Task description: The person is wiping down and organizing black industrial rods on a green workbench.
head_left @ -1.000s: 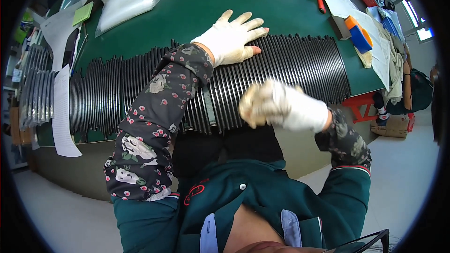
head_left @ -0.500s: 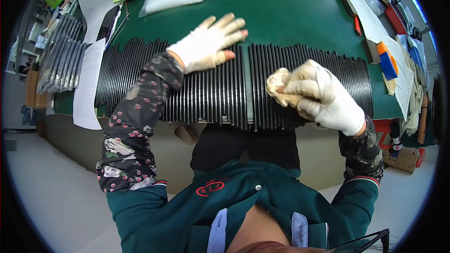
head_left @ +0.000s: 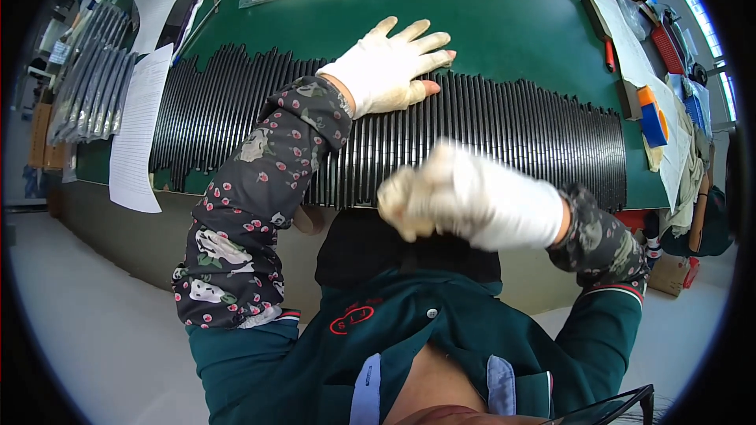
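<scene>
Black strips [head_left: 504,130] lie beneath left hand's [head_left: 390,71] flat fingers [head_left: 429,43].

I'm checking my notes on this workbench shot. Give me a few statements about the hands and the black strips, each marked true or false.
1. The left hand lies flat on the row of black strips. True.
2. The right hand is bare. False: it wears a pale glove and is blurred.
3. The strips lie on a green table. True.
4. A sheet of paper lies over the strips' right end. False: it lies at their left end.
5. The left hand grips a blue block. False: its fingers are spread open.
</scene>
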The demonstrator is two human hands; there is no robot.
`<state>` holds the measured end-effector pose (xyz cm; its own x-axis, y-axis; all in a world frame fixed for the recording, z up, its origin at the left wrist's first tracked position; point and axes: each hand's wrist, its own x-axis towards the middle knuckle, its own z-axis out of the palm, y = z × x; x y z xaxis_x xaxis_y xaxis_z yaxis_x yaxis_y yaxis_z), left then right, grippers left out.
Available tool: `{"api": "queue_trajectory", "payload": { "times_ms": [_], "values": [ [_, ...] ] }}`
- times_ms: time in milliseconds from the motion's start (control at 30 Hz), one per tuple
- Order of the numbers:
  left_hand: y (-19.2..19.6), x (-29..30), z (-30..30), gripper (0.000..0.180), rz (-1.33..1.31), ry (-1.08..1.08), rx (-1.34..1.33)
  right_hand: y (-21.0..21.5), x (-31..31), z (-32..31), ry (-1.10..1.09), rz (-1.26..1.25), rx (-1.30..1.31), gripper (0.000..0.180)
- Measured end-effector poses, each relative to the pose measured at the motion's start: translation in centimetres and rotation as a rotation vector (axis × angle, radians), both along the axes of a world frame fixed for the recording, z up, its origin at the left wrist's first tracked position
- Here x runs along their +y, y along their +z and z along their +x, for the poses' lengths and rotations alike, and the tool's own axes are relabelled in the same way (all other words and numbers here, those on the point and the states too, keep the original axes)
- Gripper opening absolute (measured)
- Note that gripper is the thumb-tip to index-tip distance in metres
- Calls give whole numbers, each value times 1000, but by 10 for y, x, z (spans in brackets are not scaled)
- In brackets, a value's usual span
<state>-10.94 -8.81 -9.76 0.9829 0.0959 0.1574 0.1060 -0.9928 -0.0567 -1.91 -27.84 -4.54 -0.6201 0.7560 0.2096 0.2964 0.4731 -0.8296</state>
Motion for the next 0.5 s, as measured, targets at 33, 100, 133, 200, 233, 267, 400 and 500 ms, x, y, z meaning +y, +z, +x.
{"api": "queue_trajectory", "payload": {
  "times_ms": [33, 100, 133, 200, 233, 267, 400, 500],
  "values": [
    [-1, 4, 1, 56, 84, -32, -8, 4, 10, -1, -250, 192, -68, 24],
    [-3, 2, 8, 55, 164, -64, -31, -10, 37, 3, -497, 527, -212, 30],
    [-3, -1, 9, 55, 162, -62, -30, -33, 33, 2, -452, 478, -359, 31],
    [4, -6, 3, 54, -15, -5, -15, -28, 17, -14, -209, 432, -282, 32],
    [7, -4, 4, 54, -24, -14, -29, -26, 18, -15, -203, 434, -281, 32],
    [7, -5, 3, 54, -22, -7, -29, -25, 20, -16, -192, 407, -227, 33],
    [-2, -2, 4, 53, -16, 6, -47, -22, 24, -20, -165, 286, -20, 40],
    [-11, 5, 5, 54, 101, -50, -102, -25, 36, -28, -374, 415, -245, 30]
  ]
}}
